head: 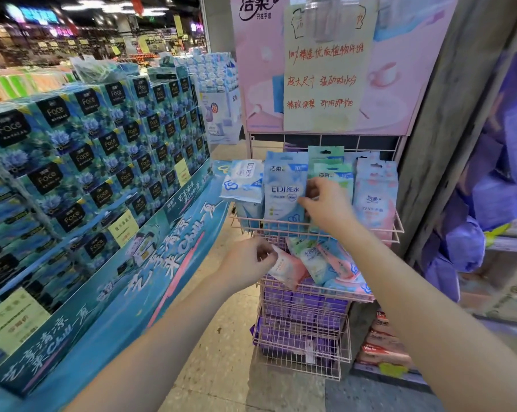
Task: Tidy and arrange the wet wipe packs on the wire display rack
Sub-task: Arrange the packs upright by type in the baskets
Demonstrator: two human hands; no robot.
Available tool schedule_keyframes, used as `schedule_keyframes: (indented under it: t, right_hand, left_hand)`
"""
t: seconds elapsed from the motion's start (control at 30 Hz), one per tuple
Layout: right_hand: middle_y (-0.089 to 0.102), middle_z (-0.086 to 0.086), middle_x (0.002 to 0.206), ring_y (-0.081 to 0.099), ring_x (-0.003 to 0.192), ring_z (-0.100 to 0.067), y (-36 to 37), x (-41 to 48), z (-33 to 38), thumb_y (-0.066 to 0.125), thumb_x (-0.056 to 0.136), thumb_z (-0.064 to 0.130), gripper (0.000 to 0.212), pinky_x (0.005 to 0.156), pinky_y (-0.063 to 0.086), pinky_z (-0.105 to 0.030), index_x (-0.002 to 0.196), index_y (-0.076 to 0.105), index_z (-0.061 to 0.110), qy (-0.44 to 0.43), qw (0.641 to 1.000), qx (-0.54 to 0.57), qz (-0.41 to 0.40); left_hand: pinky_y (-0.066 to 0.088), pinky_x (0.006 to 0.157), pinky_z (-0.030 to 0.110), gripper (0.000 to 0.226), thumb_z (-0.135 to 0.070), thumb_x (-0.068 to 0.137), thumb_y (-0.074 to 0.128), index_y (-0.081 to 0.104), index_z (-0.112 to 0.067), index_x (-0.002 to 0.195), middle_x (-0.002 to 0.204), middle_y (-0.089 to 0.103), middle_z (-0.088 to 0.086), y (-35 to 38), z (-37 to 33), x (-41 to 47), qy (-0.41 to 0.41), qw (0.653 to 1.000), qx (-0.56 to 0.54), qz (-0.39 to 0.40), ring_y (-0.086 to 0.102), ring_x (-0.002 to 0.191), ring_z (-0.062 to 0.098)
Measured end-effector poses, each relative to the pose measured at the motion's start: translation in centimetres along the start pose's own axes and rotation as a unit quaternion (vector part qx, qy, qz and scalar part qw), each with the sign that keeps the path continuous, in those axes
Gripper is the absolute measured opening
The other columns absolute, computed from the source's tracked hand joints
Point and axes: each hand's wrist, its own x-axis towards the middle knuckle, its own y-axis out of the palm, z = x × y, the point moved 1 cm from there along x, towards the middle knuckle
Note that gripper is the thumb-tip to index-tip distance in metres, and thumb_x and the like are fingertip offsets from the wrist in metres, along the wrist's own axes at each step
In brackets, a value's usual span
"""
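We're at the pink wire rack (398,225), and the tall blue pack (282,191) standing upright in the top basket is our marker; the right hand (325,205) is hard against its right edge, fingers curled, thumb and forefinger apparently pinching that edge; whether the green pack (331,171) just right of it is caught too, we cannot tell. Below the blue pack, in the next basket down, the left hand (247,261) pinches the upper-left corner of a pink pack (288,270); its long axis slants down and to the right, away from the fingers, lower end against the front wire. So the left hand is nearer the loose pile, the right nearer the standing row. Left of the blue pack a pale pack (242,181) leans over the basket's left edge; we judge that one needs righting. Room is tight between the blue pack and the green; right of the slanted pack, more packs lie jumbled.
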Motion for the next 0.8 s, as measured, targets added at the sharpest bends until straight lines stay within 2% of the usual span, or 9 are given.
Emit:
schedule_keyframes:
  t: [0.07, 0.13, 0.2, 0.3, 0.37, 0.47, 0.57, 0.7, 0.8]
  right_hand:
    - [0.068, 0.004, 0.084, 0.07, 0.085, -0.025, -0.1, 0.0, 0.1, 0.071, 0.09, 0.014, 0.016, 0.085, 0.059, -0.049, 0.106, 0.067, 0.016, 0.011, 1.0, -0.011, -0.001]
    - [0.07, -0.002, 0.087, 0.07, 0.084, -0.027, -0.2, 0.0, 0.3, 0.071, 0.09, 0.016, 0.019, 0.082, 0.059, -0.045, 0.108, 0.067, 0.013, 0.021, 0.999, -0.023, -0.008]
    - [0.069, -0.001, 0.087, 0.067, 0.082, -0.022, -0.2, -0.4, 0.3, 0.072, 0.089, 0.021, 0.029, 0.075, 0.054, -0.034, 0.117, 0.065, 0.012, 0.028, 0.999, -0.031, -0.028]
    - [0.069, 0.0, 0.098, 0.064, 0.084, -0.015, -0.1, -1.9, 0.0, 0.074, 0.089, 0.026, 0.041, 0.063, 0.046, -0.023, 0.126, 0.059, 0.015, 0.031, 0.998, 0.008, -0.056]
    - [0.066, 0.002, 0.104, 0.063, 0.087, -0.012, 0.2, -3.0, -0.2, 0.075, 0.09, 0.029, 0.046, 0.061, 0.044, -0.017, 0.13, 0.055, 0.017, 0.029, 0.997, 0.026, -0.061]
    - [0.062, 0.004, 0.108, 0.063, 0.088, -0.011, 0.4, -4.3, -0.7, 0.075, 0.091, 0.027, 0.049, 0.07, 0.053, -0.023, 0.133, 0.054, 0.015, 0.024, 0.993, 0.042, -0.103]
    - [0.064, 0.004, 0.108, 0.064, 0.095, -0.015, 1.0, -5.9, -1.5, 0.073, 0.091, 0.021, 0.037, 0.085, 0.057, -0.039, 0.124, 0.058, 0.014, -0.024, 0.985, 0.058, -0.162]
    - [0.062, 0.004, 0.109, 0.062, 0.096, -0.015, 2.6, -7.5, -2.0, 0.075, 0.089, 0.02, 0.039, 0.086, 0.052, -0.029, 0.123, 0.057, 0.017, -0.089, 0.977, 0.055, -0.183]
    - [0.063, 0.005, 0.092, 0.062, 0.082, -0.01, 3.6, -7.8, -1.3, 0.074, 0.09, 0.017, 0.024, 0.077, 0.051, -0.026, 0.108, 0.058, 0.021, -0.092, 0.967, 0.084, -0.222]
  left_hand:
    - [0.052, 0.071, 0.034, 0.02, -0.04, 0.088, 0.06, 0.07, -0.022, 0.092, 0.082, 0.067, -0.007, 1.1, 1.4, 0.6, -0.045, 0.999, -0.002, 0.02, 0.067, 0.084, 0.024]
    - [0.055, 0.074, 0.036, 0.033, -0.04, 0.088, 0.059, 0.074, -0.016, 0.106, 0.092, 0.074, 0.003, 1.9, 2.5, 1.5, -0.075, 0.997, 0.014, 0.025, 0.068, 0.088, 0.027]
    - [0.054, 0.072, 0.035, 0.038, -0.038, 0.091, 0.06, 0.071, -0.013, 0.117, 0.097, 0.075, 0.01, 2.5, 3.3, 2.4, -0.098, 0.995, 0.023, 0.025, 0.069, 0.088, 0.03]
    - [0.056, 0.074, 0.037, 0.036, -0.031, 0.094, 0.063, 0.066, -0.009, 0.121, 0.096, 0.075, 0.014, 3.6, 4.4, 3.8, -0.129, 0.991, 0.006, 0.037, 0.069, 0.086, 0.033]
    - [0.053, 0.077, 0.033, 0.038, -0.032, 0.095, 0.063, 0.064, -0.011, 0.127, 0.104, 0.075, 0.016, 4.4, 5.0, 4.4, -0.139, 0.989, 0.01, 0.048, 0.069, 0.094, 0.033]
    - [0.048, 0.089, 0.033, 0.042, -0.03, 0.095, 0.062, 0.063, -0.011, 0.132, 0.127, 0.069, 0.013, 5.4, 5.7, 4.9, -0.147, 0.987, 0.012, 0.061, 0.064, 0.115, 0.034]
    - [0.05, 0.093, 0.033, 0.038, -0.031, 0.094, 0.062, 0.067, -0.014, 0.128, 0.13, 0.069, 0.008, 6.0, 6.2, 5.2, -0.155, 0.987, 0.011, 0.039, 0.064, 0.117, 0.031]
    - [0.054, 0.092, 0.035, 0.041, -0.036, 0.093, 0.064, 0.064, -0.016, 0.129, 0.125, 0.07, 0.006, 6.9, 6.3, 5.5, -0.169, 0.985, -0.023, 0.02, 0.066, 0.113, 0.031]
    - [0.056, 0.094, 0.037, 0.047, -0.039, 0.087, 0.065, 0.063, -0.017, 0.128, 0.121, 0.071, 0.005, 7.5, 6.7, 6.5, -0.202, 0.978, -0.047, 0.037, 0.068, 0.109, 0.029]
